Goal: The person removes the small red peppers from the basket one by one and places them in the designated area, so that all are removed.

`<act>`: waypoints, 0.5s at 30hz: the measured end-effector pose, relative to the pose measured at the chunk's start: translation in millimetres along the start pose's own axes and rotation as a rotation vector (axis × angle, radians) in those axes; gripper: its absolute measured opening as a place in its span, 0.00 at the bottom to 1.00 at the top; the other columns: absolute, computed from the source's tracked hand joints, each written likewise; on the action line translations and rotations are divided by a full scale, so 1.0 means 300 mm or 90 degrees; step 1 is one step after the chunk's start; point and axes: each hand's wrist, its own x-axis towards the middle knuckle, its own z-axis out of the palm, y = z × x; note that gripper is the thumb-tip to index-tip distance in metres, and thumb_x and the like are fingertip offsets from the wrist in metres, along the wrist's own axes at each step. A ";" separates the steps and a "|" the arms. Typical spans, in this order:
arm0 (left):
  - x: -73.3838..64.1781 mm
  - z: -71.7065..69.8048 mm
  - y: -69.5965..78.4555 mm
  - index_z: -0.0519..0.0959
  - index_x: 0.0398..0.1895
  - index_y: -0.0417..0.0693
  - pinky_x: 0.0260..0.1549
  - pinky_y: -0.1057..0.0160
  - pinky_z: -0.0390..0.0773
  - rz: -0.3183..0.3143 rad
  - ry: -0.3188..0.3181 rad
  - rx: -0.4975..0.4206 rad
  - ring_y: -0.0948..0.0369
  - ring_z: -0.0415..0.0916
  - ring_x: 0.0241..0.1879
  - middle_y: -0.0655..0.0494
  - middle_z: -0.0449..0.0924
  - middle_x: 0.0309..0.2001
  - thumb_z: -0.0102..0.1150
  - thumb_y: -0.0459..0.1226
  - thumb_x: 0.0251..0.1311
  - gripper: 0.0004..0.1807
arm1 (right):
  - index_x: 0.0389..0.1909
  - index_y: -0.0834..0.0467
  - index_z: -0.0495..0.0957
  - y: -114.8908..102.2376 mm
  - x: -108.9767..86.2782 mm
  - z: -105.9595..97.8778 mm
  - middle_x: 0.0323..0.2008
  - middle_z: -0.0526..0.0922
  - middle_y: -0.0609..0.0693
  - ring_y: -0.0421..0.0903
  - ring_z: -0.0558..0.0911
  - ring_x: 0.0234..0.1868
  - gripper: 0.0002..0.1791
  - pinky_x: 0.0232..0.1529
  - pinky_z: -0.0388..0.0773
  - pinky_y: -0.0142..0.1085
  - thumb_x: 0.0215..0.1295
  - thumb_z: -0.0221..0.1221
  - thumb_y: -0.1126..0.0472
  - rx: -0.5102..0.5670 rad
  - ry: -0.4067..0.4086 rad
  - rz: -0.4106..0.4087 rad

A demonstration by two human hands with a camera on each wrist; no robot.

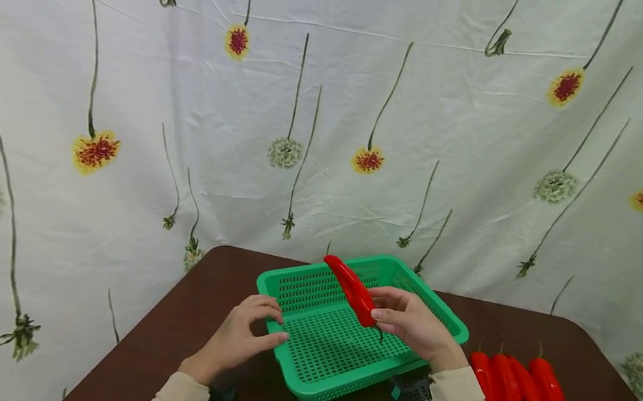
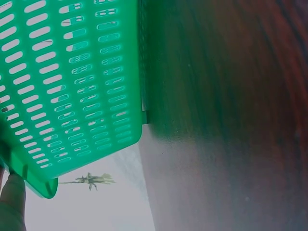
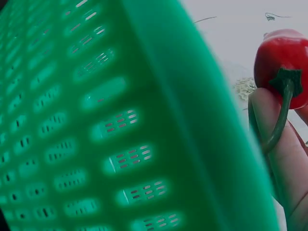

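Note:
A red chili pepper [image 1: 350,289] hangs over the green plastic basket [image 1: 324,391], pinched near its stem end by the thumb and fingers of my right hand [image 1: 412,321]. Its tip slants up and to the left. The right wrist view has its green stem [image 3: 281,118] curving down past the fingers, beside the basket's rim. My left hand [image 1: 242,331] is at the basket's left rim, fingers loosely bent and thumb apart from them. In the left wrist view a finger [image 2: 14,197] lies against the rim.
Several more red chili peppers [image 1: 508,388] lie side by side on the dark brown table [image 1: 145,375], to the right of my right forearm. Behind the table hangs a pale curtain [image 1: 322,194] printed with flowers. A dark wrist strap [image 1: 413,389] shows below the right wrist.

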 end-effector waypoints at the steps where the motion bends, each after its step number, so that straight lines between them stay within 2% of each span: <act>1: 0.000 -0.001 0.001 0.84 0.37 0.58 0.54 0.47 0.79 -0.001 0.001 0.000 0.54 0.74 0.57 0.57 0.80 0.52 0.73 0.39 0.55 0.08 | 0.66 0.65 0.69 0.003 -0.002 -0.002 0.55 0.79 0.47 0.47 0.81 0.54 0.26 0.53 0.83 0.37 0.71 0.60 0.60 0.001 0.001 0.000; 9: 0.002 0.000 0.002 0.84 0.37 0.59 0.55 0.47 0.79 0.003 0.002 0.004 0.54 0.74 0.57 0.56 0.80 0.52 0.73 0.39 0.55 0.08 | 0.63 0.62 0.71 0.010 -0.020 -0.009 0.54 0.79 0.47 0.47 0.81 0.53 0.23 0.52 0.84 0.36 0.71 0.60 0.61 0.020 0.022 0.002; 15: 0.002 0.003 -0.003 0.84 0.37 0.58 0.53 0.49 0.79 0.023 0.012 0.012 0.54 0.74 0.56 0.56 0.81 0.51 0.73 0.38 0.54 0.09 | 0.59 0.55 0.74 0.012 -0.031 -0.014 0.53 0.79 0.44 0.47 0.78 0.55 0.17 0.55 0.83 0.38 0.72 0.58 0.61 0.024 0.017 -0.003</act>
